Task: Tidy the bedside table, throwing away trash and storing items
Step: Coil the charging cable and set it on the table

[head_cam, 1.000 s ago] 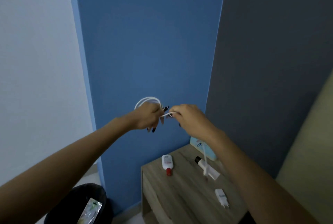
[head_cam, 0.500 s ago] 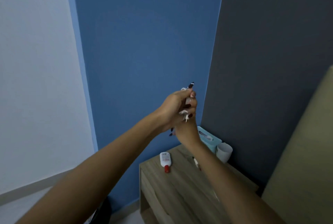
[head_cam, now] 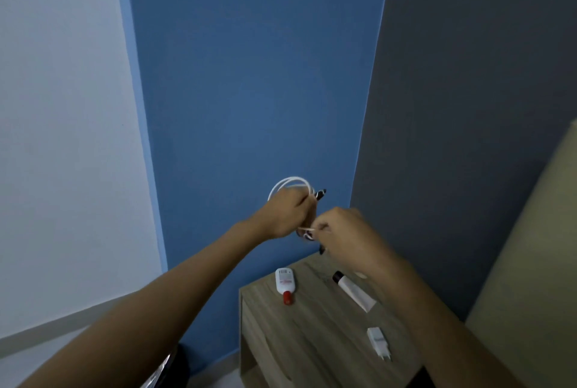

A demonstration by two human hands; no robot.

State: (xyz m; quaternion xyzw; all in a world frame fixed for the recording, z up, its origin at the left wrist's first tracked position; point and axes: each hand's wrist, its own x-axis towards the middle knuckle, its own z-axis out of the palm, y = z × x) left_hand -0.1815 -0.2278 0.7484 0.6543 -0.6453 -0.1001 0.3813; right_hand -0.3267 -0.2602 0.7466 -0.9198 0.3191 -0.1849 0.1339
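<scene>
A white charging cable (head_cam: 288, 185) is coiled into loops that rise above my left hand (head_cam: 288, 214), which grips the coil in the air over the back of the wooden bedside table (head_cam: 315, 334). My right hand (head_cam: 342, 231) pinches the cable's loose end just beside the left hand. On the table lie a small white bottle with a red cap (head_cam: 285, 284), a white tube with a black cap (head_cam: 354, 291) and a white charger plug (head_cam: 378, 342).
Blue and dark grey walls meet in a corner behind the table. A beige headboard (head_cam: 530, 263) stands at the right. The edge of a black trash bin (head_cam: 170, 372) shows on the floor left of the table.
Half a second ago both hands were raised and pressed together higher up. Now they are lower and slightly apart, with the cable loops showing above my left hand again.
</scene>
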